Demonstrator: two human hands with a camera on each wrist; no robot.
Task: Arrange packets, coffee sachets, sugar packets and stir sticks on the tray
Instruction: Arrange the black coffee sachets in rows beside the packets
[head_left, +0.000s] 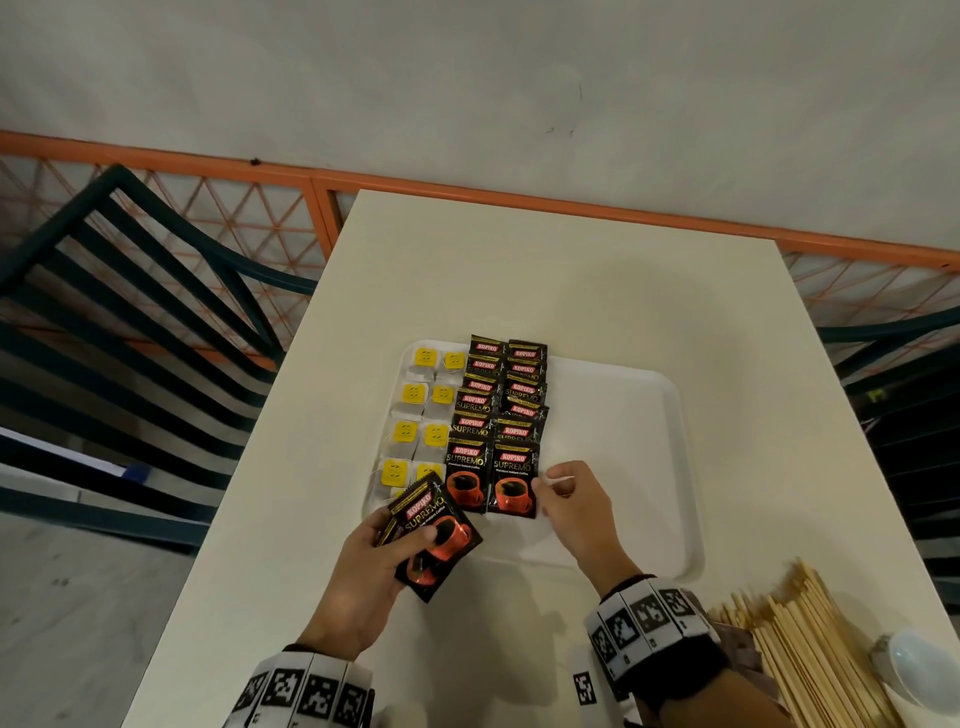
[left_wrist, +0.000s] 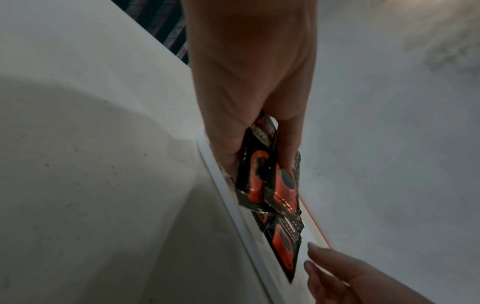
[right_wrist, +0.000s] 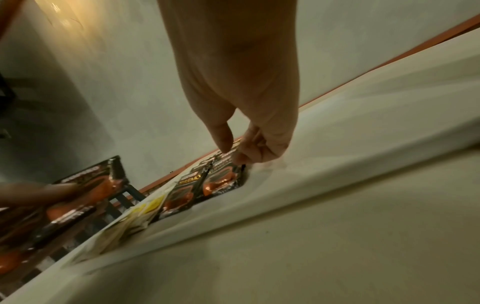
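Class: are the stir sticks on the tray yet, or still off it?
Off it. The stir sticks lie bundled on the table, outside the tray near its right corner.

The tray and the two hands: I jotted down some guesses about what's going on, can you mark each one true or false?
1. The left hand holds a small stack of coffee sachets. True.
2. The stir sticks already lie on the tray. False: they lie in a pile on the table, right of the tray's near corner.
3. The yellow-tagged tea bags fill the tray's left side. True.
4. The right hand grips a spoon. False: its fingertips are at the edge of the nearest sachet laid on the tray.
5. The tray's right part is full of sachets. False: it is bare.
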